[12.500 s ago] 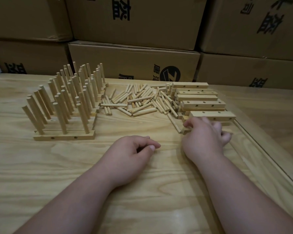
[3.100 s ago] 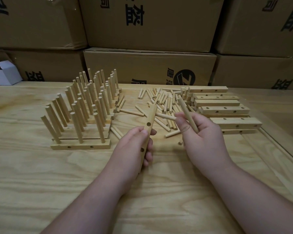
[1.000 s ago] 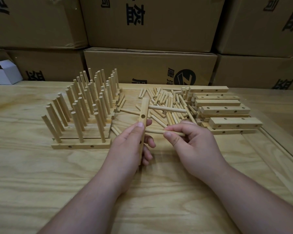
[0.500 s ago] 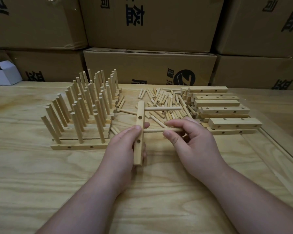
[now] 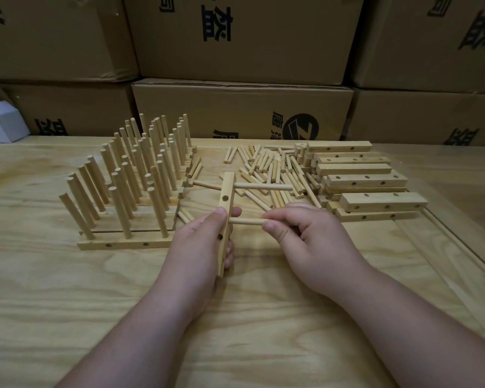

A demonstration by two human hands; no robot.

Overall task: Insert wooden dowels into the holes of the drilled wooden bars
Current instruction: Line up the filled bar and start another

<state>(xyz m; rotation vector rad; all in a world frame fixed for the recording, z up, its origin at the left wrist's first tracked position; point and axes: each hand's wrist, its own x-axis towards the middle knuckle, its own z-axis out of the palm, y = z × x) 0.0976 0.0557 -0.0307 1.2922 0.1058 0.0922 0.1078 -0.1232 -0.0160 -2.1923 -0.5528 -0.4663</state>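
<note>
My left hand (image 5: pixel 199 247) grips a drilled wooden bar (image 5: pixel 226 200), held on edge with its long side pointing away from me. One dowel (image 5: pixel 263 187) sticks out of the bar's far hole to the right. My right hand (image 5: pixel 311 242) pinches a second dowel (image 5: pixel 245 221) whose left end sits at the bar's middle hole. Loose dowels (image 5: pixel 266 166) lie in a heap behind the hands. Empty drilled bars (image 5: pixel 364 180) are stacked to the right of the heap.
Several finished bars with upright dowels (image 5: pixel 129 175) stand in rows at the left. Cardboard boxes (image 5: pixel 241 107) line the back of the wooden table (image 5: pixel 67 303). A small white box (image 5: pixel 3 126) sits at the far left. A raised table edge (image 5: pixel 445 242) runs along the right.
My right hand has pushed the second dowel leftward into the bar's middle hole, so less of it shows. The bar has turned a little more upright in my left hand.
</note>
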